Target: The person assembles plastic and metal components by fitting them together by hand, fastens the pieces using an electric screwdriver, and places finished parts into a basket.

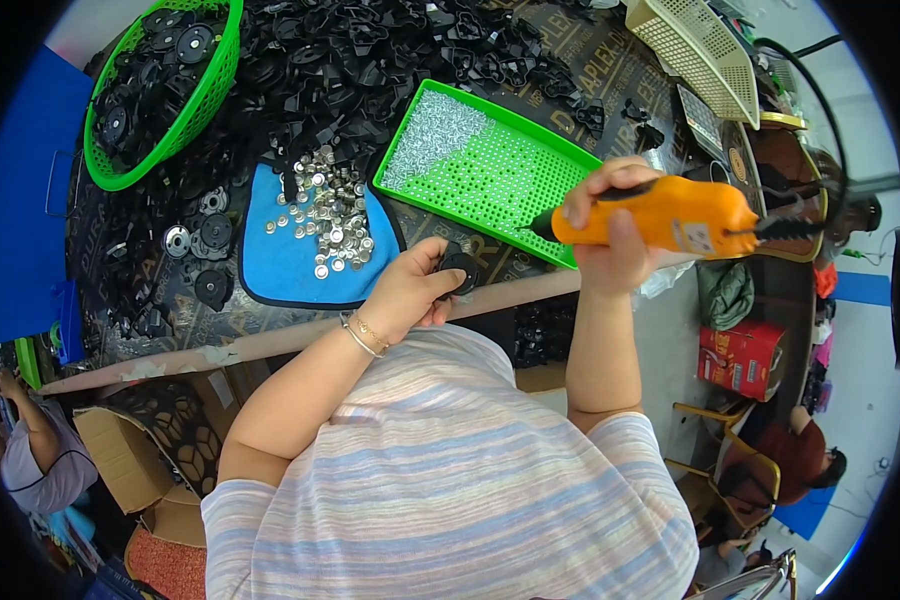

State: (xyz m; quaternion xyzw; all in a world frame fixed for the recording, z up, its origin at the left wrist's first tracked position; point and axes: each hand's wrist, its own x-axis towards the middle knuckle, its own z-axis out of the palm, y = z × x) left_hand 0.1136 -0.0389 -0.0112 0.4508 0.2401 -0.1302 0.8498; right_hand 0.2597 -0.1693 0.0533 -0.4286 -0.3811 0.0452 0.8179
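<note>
My left hand (415,285) pinches a round black plastic part (459,272) near the table's front edge. In my right hand (610,225) is an orange electric screwdriver (675,215), its black tip pointing left over the near side of a green perforated tray (500,117). A heap of small silver screws (430,135) fills the tray's left end. On a blue cloth (270,270) left of the tray lie many small round metal pieces (337,225). The tip and the black part are apart from each other.
Black plastic parts (370,60) are heaped across the back of the table. A green basket (195,120) of round black parts stands at the back left, a cream basket (705,60) at the back right. A black cable (835,120) runs from the screwdriver. Other people sit at both sides.
</note>
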